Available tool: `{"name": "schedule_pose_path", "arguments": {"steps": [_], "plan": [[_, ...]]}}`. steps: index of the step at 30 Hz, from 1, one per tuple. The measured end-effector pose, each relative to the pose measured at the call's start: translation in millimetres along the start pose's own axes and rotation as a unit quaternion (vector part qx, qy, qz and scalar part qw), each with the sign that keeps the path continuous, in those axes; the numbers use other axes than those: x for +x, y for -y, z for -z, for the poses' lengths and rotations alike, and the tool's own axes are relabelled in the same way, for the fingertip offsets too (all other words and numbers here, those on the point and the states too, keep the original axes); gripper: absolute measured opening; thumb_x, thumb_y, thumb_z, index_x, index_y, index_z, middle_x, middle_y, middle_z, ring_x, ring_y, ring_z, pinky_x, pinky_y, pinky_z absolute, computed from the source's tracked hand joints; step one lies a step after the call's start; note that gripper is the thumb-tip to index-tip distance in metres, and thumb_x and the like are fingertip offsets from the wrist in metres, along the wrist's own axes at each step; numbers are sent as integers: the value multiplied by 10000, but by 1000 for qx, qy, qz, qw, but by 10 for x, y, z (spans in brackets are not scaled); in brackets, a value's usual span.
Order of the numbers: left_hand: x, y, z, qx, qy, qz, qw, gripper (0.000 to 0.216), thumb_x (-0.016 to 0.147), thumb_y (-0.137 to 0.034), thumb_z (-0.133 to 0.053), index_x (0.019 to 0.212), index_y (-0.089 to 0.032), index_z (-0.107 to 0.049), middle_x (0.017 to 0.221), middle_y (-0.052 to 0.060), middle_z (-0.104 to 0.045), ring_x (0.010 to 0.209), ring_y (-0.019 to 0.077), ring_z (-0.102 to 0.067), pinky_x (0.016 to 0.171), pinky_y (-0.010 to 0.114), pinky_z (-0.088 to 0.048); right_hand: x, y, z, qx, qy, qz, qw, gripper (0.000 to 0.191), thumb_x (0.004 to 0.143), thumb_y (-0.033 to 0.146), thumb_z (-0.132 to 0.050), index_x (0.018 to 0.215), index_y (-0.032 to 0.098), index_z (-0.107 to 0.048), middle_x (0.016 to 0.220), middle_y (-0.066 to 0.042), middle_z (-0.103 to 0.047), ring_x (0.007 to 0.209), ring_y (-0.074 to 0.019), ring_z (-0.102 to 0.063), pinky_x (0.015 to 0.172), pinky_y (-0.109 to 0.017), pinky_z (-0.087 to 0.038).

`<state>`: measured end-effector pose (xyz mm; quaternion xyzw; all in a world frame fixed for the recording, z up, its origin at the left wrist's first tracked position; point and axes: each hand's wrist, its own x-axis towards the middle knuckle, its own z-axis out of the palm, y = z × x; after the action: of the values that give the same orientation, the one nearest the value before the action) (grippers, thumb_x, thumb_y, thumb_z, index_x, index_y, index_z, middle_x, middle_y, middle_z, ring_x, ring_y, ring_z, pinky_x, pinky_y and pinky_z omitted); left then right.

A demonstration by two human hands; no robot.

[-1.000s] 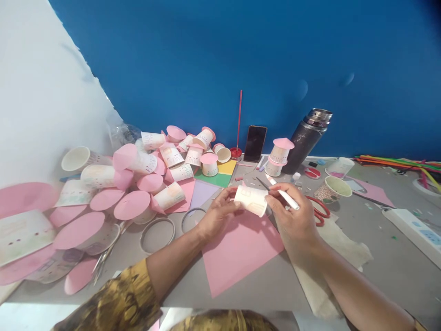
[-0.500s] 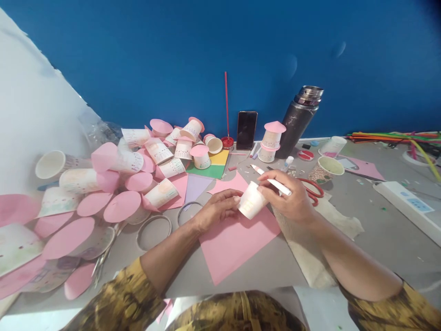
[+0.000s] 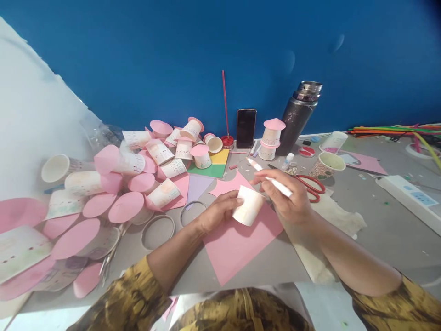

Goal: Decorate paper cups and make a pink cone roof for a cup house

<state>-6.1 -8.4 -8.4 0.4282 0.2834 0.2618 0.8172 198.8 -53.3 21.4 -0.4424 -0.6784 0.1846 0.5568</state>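
Note:
My left hand (image 3: 222, 210) is closed on a white paper cup (image 3: 248, 207), thumb on its near side. The cup is tilted and bears faint pale orange colouring. Held in my right hand (image 3: 287, 193) is a white marker (image 3: 278, 186), its pinkish end pointing up and left, away from the cup. The right fingers are just beyond the cup's upper right edge; whether they touch it I cannot tell. Below the cup a pink paper sheet (image 3: 227, 257) lies on the grey table. Red-handled scissors (image 3: 315, 184) rest beyond my right hand.
Decorated cups with pink paper discs (image 3: 126, 207) crowd the left side. Two tape rings (image 3: 157, 232) lie left of my forearm. At the back stand a phone (image 3: 246, 128), a stacked cup tower (image 3: 271, 138) and a dark flask (image 3: 299, 119). A power strip (image 3: 409, 197) sits at right.
The cup has turned in my left hand and come slightly lower, showing more of its side. My right hand still holds the marker, having shifted only a little. The view has moved slightly.

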Motion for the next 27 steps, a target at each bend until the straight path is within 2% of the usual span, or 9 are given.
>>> {"name": "schedule_pose_path", "arguments": {"steps": [3,5,9,14,18,27], "plan": [[6,-6,22,-103,-3,9,995,449,824,-421,-768,1159,-128,-713,1090,132,-741,950,254,-680,852,369,-510,-13,-1,101,8,-78,6,997,285,1046,415,-538,1208,247,-702,933,-57,-777,698,-174,-644,655,-329,-536],[5,-21,50,-147,14,4,989,452,854,-413,-725,1197,-121,-694,1112,152,-749,968,289,-708,902,428,-522,-20,-8,168,9,-101,25,995,311,1046,441,-534,1188,243,-727,881,-52,-751,654,-170,-619,614,-330,-516],[8,-48,123,-193,50,-19,980,454,886,-404,-677,1224,-101,-654,1140,184,-747,1064,357,-725,982,521,-510,-8,23,233,2,-92,78,993,272,1039,384,-557,1148,243,-762,848,-49,-736,707,-189,-654,652,-342,-527],[24,-81,175,-212,-9,-30,977,408,910,-370,-677,1234,-124,-639,1108,161,-765,1050,357,-749,1013,509,-509,2,145,186,-61,-71,76,993,100,966,252,-653,970,253,-753,745,-7,-729,656,-182,-679,604,-304,-517],[26,-110,170,-232,-32,-44,971,386,952,-367,-616,1231,-101,-643,1047,173,-767,965,316,-747,956,522,-547,-40,158,108,-76,-34,57,995,19,921,230,-702,912,246,-699,719,17,-698,550,-141,-615,514,-269,-473],[41,-90,133,-259,-8,-40,965,353,958,-383,-609,1160,-103,-681,1000,155,-753,901,292,-727,828,462,-574,-40,123,64,-90,-9,83,992,10,918,238,-689,909,236,-686,706,8,-690,556,-153,-616,529,-287,-473]]}}
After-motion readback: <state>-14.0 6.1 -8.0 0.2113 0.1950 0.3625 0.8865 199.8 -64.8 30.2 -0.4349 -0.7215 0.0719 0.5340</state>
